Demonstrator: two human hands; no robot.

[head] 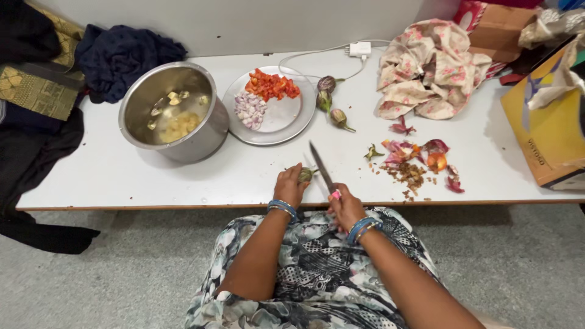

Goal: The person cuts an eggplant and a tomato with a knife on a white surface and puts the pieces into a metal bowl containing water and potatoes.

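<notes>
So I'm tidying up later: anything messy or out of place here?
Yes: vegetable peels and scraps lie strewn on the bare table, right of the knife, and a charger sits beside the food.

Bare forearms, blue bangles at each wrist, above a patterned garment of black, white and pale green

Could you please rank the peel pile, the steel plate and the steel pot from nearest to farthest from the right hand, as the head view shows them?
From the right hand, which grips the knife:
1. Peel pile: on the table, up and to its right.
2. Steel plate: farther up, slightly left, holding chopped vegetables.
3. Steel pot: far left, beside the plate.
</notes>
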